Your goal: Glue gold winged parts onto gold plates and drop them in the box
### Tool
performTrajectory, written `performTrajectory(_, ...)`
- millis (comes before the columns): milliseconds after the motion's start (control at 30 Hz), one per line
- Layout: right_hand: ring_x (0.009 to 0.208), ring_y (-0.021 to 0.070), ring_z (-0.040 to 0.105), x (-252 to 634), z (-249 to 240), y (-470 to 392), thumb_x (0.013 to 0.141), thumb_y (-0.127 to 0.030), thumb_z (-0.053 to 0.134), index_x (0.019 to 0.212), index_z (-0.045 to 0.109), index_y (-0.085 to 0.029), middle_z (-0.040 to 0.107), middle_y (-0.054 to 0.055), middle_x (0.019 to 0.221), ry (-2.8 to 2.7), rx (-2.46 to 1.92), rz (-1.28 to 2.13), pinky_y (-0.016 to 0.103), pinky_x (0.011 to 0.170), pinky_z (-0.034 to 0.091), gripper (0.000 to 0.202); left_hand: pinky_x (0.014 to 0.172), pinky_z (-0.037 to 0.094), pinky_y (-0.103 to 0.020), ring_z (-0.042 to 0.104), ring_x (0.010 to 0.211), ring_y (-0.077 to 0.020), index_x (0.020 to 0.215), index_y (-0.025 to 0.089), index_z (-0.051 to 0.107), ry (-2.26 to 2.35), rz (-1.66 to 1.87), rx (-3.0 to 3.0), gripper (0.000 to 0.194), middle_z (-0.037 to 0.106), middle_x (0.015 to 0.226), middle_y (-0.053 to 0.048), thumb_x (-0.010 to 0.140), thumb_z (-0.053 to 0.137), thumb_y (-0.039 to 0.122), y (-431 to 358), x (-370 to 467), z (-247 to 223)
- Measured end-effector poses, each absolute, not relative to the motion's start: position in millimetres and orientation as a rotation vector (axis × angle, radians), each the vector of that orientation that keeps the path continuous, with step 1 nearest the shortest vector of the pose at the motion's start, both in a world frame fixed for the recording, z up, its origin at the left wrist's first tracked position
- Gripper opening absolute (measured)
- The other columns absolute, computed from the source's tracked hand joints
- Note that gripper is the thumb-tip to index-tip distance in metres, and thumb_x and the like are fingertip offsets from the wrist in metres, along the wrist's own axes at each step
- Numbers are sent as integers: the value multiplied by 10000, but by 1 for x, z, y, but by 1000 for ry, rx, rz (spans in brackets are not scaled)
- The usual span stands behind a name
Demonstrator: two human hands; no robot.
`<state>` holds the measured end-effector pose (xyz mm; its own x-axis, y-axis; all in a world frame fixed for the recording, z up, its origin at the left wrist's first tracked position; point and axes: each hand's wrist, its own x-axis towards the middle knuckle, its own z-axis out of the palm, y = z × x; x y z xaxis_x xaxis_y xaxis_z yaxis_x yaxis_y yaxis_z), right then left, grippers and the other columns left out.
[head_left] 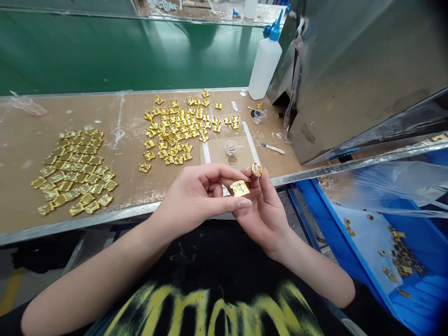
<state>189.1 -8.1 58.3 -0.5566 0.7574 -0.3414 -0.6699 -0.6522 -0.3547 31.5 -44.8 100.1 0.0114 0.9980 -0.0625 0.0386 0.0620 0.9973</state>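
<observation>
Between the thumb and fingers of my left hand [199, 193] is a flat gold plate [240, 188] with a raised pattern and notched edge. Thumb and fingertip of my right hand [264, 221] pinch a small curved gold ring [256, 170], its lower part hidden by the fingers. Both hands are close together over the table's front edge. Beyond them lies a loose pile of gold pieces with upright ring parts [182, 123]. Flat gold plates [75, 163] lie closely packed at the left.
A white squeeze bottle [265, 65] with a blue nozzle stands at the back right beside a metal housing [357, 60]. Near my hands are a small clear cup [230, 148] and a craft knife [273, 149]. Blue bins [343, 233] holding gold pieces sit below right.
</observation>
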Motion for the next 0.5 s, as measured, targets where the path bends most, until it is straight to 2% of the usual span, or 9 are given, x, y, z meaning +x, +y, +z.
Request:
performTrajectory(200,860,139,703,188,58,-9,790,-368,923,888,776,-274,792,-68,911,-226,-575,2229,243,741,572,200,479,329,-177,411,536,-77,996,201,804,1249,1125,1178,313,576,644,49,725,957,227,-44,31,99)
performTrajectory(367,908,163,698,188,55,-10,844,-413,873,915,770,-293,778,-58,922,-305,-609,2201,283,791,565,173,489,340,-192,431,541,-85,975,190,788,1305,1108,1235,312,591,667,37,734,963,284,-45,31,99)
performTrajectory(500,950,175,686,188,53,-10,820,-408,890,900,768,-281,763,-44,925,-377,-613,2158,300,852,561,193,484,330,-215,447,534,-97,980,192,779,1367,1084,1324,313,595,669,31,755,949,326,-47,30,98)
